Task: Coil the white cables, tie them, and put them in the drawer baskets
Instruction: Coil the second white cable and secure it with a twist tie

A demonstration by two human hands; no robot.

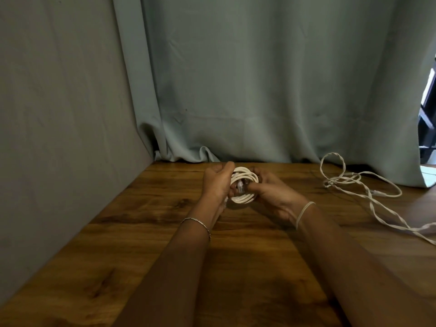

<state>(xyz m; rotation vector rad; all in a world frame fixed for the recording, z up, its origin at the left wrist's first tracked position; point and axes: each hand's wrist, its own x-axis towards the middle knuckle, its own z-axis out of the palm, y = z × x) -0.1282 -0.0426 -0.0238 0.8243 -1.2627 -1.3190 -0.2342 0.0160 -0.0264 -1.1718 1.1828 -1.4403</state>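
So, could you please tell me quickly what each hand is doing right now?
Left hand: grips the coiled white cable.
Right hand: grips the same coil.

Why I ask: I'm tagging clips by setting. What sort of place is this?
Likely a curtained-off indoor work corner: a wooden table against a pale green curtain, a plain grey panel on the left, a coiled white cable held above the table, a loose white cable lying on it.
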